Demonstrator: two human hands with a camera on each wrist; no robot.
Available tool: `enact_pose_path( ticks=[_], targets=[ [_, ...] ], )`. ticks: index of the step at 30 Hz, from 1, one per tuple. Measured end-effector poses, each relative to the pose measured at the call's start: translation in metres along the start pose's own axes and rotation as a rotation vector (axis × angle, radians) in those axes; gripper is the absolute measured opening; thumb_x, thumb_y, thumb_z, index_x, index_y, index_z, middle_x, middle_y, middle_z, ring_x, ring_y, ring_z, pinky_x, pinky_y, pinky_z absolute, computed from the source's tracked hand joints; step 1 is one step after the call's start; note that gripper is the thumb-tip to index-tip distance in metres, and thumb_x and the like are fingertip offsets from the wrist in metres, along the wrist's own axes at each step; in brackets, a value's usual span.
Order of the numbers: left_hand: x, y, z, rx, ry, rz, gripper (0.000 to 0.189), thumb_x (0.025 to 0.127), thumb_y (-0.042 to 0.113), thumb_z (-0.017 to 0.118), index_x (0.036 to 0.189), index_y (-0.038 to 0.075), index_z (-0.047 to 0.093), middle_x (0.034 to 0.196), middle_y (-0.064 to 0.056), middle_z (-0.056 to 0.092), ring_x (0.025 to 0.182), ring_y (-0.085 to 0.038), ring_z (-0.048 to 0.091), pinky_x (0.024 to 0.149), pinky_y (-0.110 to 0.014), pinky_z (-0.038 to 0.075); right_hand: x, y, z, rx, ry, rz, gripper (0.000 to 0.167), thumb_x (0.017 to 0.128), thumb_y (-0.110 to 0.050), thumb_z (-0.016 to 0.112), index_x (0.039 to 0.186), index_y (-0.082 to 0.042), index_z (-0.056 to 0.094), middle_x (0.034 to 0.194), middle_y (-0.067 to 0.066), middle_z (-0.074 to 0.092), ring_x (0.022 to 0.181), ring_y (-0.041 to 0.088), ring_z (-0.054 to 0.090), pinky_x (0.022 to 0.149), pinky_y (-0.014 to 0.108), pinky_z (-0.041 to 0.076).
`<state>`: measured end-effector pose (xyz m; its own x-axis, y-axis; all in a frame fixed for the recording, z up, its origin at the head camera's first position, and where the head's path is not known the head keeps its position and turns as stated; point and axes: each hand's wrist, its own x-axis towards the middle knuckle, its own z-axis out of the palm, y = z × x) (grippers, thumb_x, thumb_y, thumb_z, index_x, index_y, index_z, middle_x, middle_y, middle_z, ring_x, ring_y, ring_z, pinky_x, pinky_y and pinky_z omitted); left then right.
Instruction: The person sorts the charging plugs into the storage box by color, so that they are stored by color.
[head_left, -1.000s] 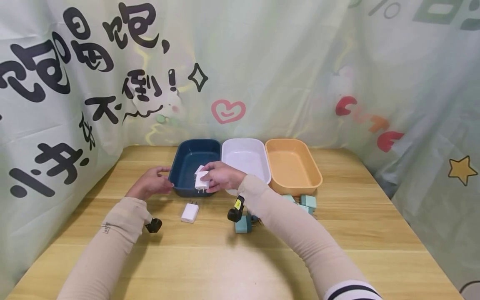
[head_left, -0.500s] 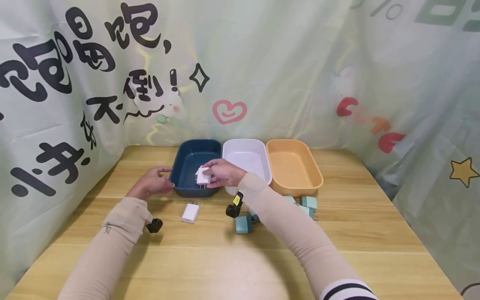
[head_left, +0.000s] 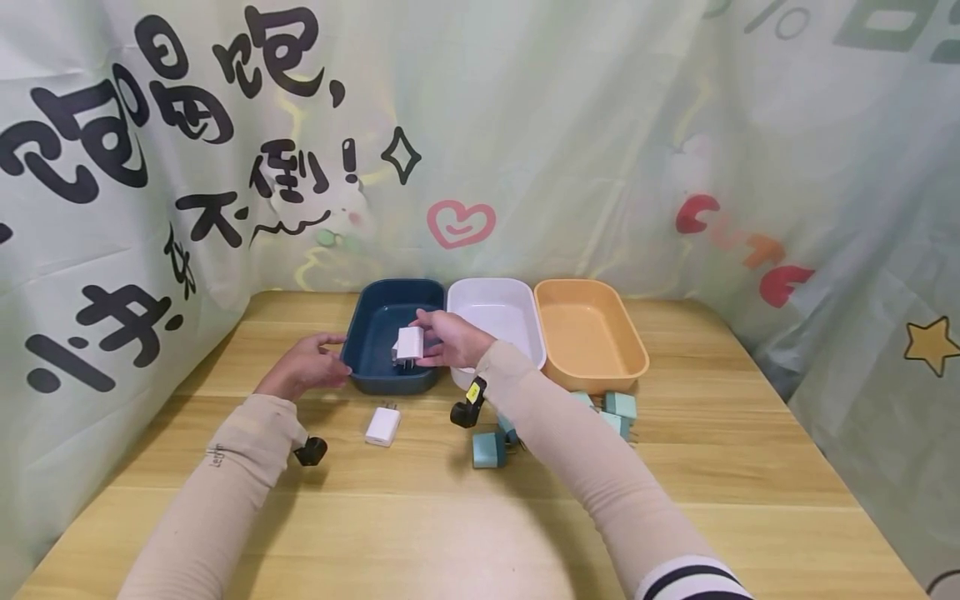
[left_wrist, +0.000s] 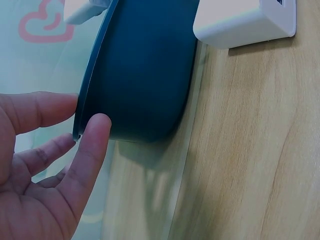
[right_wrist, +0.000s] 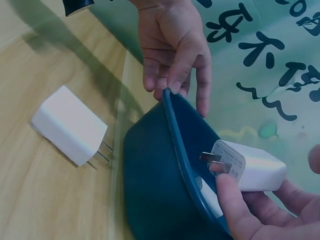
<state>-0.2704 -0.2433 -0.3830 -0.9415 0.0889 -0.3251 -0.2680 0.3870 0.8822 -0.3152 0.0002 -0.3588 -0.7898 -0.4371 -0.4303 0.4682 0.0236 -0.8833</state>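
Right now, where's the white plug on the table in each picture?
Head: white plug left of middle, just below the blue box.
Left wrist: plug at top right, cut off by the edge.
Right wrist: plug at left, prongs toward the box.
Shared landmark: the blue box.

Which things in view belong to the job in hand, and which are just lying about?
In the job:
white charger in the right hand
blue tray, left hand at its rim
partly hidden white item inside that tray
loose white charger, probably, since it matches

Seemingly idle for now:
teal plugs
white tray
orange tray
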Motion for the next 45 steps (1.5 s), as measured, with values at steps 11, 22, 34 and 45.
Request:
enact_pose_path(
  ticks=[11,22,34,45],
  targets=[
    [0.000,0.000,0.000,-0.017,-0.003,-0.001,0.074,0.088,-0.007,0.060,0.151,-0.002,0.022,0.139,-0.034,0.036,0.095,-0.030,0.063,0.085,-0.040,0.055,0.005,-0.006,-0.007,0.086,0.025,0.010,0.055,0.104,-0.039,0.037,0.143,-0.001,0.042,0.134,0.021,0.044,0.117,0.039,0.047,0.103,0.046,0.043],
    [0.000,0.000,-0.001,-0.025,-0.008,0.005,0.074,0.087,-0.008,0.059,0.151,-0.003,0.021,0.138,-0.034,0.036,0.097,-0.032,0.062,0.085,-0.040,0.055,0.004,-0.011,-0.010,0.094,0.058,0.004,0.055,0.103,-0.039,0.041,0.141,0.000,0.041,0.135,0.025,0.042,0.118,0.041,0.047,0.100,0.046,0.045],
    [-0.001,0.003,0.001,-0.011,-0.009,-0.004,0.074,0.088,-0.007,0.059,0.151,-0.002,0.021,0.138,-0.034,0.036,0.101,-0.035,0.061,0.086,-0.041,0.055,-0.001,-0.017,-0.010,0.092,0.072,0.022,0.058,0.103,-0.041,0.040,0.143,0.001,0.037,0.141,0.027,0.036,0.124,0.045,0.043,0.103,0.049,0.042],
    [-0.002,0.002,0.000,-0.008,-0.014,0.006,0.075,0.087,-0.007,0.059,0.151,-0.003,0.021,0.139,-0.035,0.035,0.100,-0.034,0.062,0.086,-0.041,0.055,-0.005,-0.018,-0.012,0.057,0.079,0.022,0.060,0.103,-0.042,0.039,0.146,0.001,0.037,0.143,0.031,0.034,0.128,0.043,0.040,0.104,0.044,0.041]
  ],
)
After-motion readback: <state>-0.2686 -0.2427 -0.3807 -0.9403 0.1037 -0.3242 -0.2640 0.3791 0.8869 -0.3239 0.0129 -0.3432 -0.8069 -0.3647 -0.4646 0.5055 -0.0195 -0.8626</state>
